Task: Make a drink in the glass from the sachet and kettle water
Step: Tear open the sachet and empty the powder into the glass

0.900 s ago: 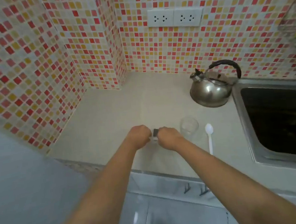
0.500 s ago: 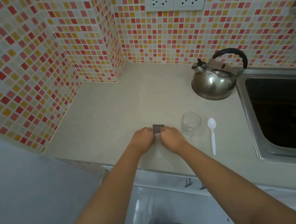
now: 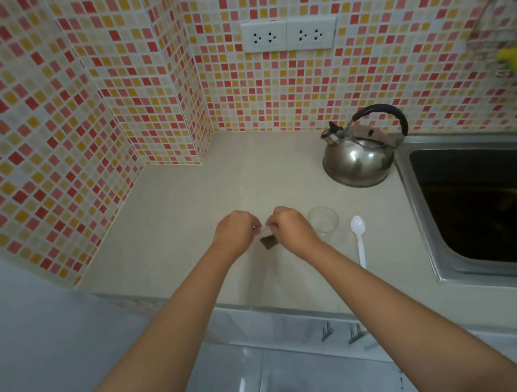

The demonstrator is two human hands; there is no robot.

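Left hand point(image 3: 237, 231) and right hand point(image 3: 290, 227) pinch the top of a small dark sachet point(image 3: 268, 241) between them above the table's point(image 3: 189, 208) front edge, apparently to tear it open. The empty glass point(image 3: 322, 221) stands just beside the right hand, a white spoon point(image 3: 359, 238) next to it, the kettle point(image 3: 359, 159) toward the back by the sink point(image 3: 407, 181).
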